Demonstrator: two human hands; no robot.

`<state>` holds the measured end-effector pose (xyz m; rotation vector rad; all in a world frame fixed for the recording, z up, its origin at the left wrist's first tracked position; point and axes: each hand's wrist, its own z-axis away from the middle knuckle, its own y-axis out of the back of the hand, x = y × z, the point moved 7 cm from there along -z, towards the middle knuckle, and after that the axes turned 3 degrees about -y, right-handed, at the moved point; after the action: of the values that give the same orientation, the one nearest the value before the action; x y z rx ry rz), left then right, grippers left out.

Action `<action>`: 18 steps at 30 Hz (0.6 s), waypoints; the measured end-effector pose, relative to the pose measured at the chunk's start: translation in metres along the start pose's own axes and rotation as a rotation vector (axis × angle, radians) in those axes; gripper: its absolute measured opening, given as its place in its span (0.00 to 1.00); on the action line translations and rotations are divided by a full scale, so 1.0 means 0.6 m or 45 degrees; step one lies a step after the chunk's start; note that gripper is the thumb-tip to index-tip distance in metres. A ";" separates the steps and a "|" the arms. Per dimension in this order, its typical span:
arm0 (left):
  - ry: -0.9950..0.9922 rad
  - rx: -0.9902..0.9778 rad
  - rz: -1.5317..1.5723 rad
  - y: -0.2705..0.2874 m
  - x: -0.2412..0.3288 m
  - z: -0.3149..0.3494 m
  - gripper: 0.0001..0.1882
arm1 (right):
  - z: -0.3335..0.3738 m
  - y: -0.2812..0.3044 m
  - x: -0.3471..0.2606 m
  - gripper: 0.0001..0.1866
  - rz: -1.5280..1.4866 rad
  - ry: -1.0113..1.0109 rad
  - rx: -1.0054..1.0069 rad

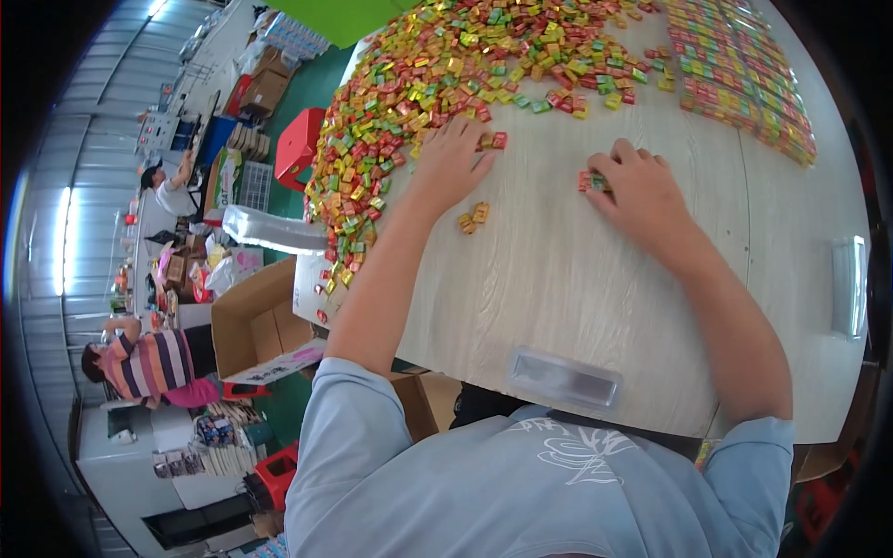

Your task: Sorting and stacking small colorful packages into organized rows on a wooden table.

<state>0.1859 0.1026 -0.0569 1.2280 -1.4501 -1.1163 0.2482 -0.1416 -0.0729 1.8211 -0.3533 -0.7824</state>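
My left hand (451, 163) lies palm down at the near edge of a large heap of small wrapped candies (437, 74) in red, yellow, orange and green. Its fingers reach onto the heap, thumb spread away, with a red candy (499, 140) beside the fingertips. To the right, my right hand (642, 191) is curled low over the table, its thumb and fingers closed around a few candies, including a red one (584, 181). Its palm side is hidden. A few orange candies (473, 219) lie loose on the tabletop between my forearms.
Neat rows of candies (744, 74) form a block at the far right of the pale table (577, 288). A clear plastic tray (566, 377) sits at the near edge, another (848, 288) at the right. Left stand an open carton (265, 321) and red stool (300, 149); two people work beyond.
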 end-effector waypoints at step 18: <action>-0.082 -0.026 0.110 -0.021 -0.022 -0.008 0.22 | -0.012 0.016 0.050 0.35 -0.455 0.011 -0.420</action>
<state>0.1942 0.1140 -0.0692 1.1136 -1.5221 -1.1182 0.2762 -0.1576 -0.0727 1.5903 0.1104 -1.0125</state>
